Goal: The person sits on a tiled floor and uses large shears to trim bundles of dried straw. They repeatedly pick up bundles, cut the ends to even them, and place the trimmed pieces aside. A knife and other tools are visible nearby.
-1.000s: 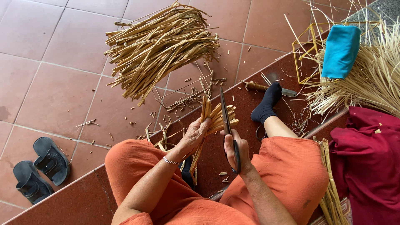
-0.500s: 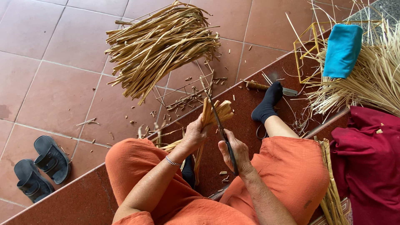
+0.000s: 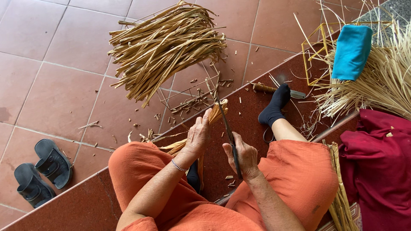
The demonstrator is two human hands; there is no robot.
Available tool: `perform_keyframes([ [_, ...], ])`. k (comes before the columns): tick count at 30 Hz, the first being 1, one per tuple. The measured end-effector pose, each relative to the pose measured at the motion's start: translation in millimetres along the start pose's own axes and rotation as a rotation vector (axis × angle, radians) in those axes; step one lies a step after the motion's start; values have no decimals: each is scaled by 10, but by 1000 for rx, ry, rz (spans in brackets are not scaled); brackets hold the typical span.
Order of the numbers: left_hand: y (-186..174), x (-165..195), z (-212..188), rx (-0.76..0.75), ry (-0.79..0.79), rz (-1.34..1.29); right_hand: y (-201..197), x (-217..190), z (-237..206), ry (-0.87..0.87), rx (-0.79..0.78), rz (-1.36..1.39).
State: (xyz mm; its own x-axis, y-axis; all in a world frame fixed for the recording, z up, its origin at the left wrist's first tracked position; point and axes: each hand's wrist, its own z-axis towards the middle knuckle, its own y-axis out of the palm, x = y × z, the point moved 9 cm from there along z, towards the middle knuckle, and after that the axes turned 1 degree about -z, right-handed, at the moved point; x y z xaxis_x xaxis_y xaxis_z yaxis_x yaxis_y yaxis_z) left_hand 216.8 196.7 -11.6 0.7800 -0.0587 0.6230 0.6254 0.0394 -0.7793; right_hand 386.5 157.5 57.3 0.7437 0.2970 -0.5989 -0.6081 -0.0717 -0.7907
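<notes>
Between the orange-clad knees of the seated person, the left hand (image 3: 198,136) is closed around a small bunch of bamboo strips (image 3: 217,112), whose cut ends stick out past the fingertips over the dark red step (image 3: 55,209); the right hand (image 3: 242,155) is clenched on the handle of a long dark knife (image 3: 227,128), its blade slanting up and away so that the tip meets the top of the strips; the two hands sit just beside each other, apart by a narrow gap; a thin bracelet (image 3: 179,165) circles the left wrist. Beyond the hands, on the terracotta floor tiles (image 3: 51,85), lies a big loose heap of split bamboo (image 3: 165,45), with chips and shavings scattered between it and the step; a foot in a black sock (image 3: 274,107) stretches forward on the step, near a second knife (image 3: 274,89) lying flat; off to the left, a pair of dark sandals (image 3: 40,170) rests on the tiles; to the right, a blue cloth (image 3: 352,51) hangs over a yellow wire frame (image 3: 314,51) beside paler straw (image 3: 381,81), and a maroon garment (image 3: 379,167) lies at the edge.
</notes>
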Motion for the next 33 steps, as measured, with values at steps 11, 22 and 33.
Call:
perform_keyframes([
  [11,-155,121,48,85,79,-136,119,114,-18,65,5,128],
  [22,-72,41,-12,-5,27,10,86,51,47,40,-102,180],
  [33,-174,189,-9,74,121,-50,141,229,4,241,-107,621],
])
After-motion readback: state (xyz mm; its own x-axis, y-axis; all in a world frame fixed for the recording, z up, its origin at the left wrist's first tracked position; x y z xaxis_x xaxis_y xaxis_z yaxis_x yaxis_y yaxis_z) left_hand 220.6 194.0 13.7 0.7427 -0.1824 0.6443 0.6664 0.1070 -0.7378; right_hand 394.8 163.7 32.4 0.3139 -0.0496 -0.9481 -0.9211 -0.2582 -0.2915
